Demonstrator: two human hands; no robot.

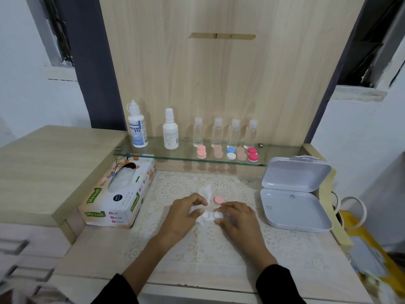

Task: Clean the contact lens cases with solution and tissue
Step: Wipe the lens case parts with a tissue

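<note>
A white two-well contact lens case [213, 216] lies on the lace mat between my hands. My left hand [186, 212] pinches a crumpled white tissue [206, 193] and presses part of it against the case's left well. My right hand [235, 216] holds the case's right side with its fingertips. A loose pink cap [218, 200] rests on the mat just behind the case. Two white solution bottles [137, 126] [170, 129] stand upright on the glass shelf at the back left.
A tissue box [118, 194] lies to the left on the desk. An open white plastic box [293, 194] sits at the right. The glass shelf [171, 157] carries several small clear bottles [225, 133] and several coloured lens cases [228, 152]. Drawers [24, 249] are at the lower left.
</note>
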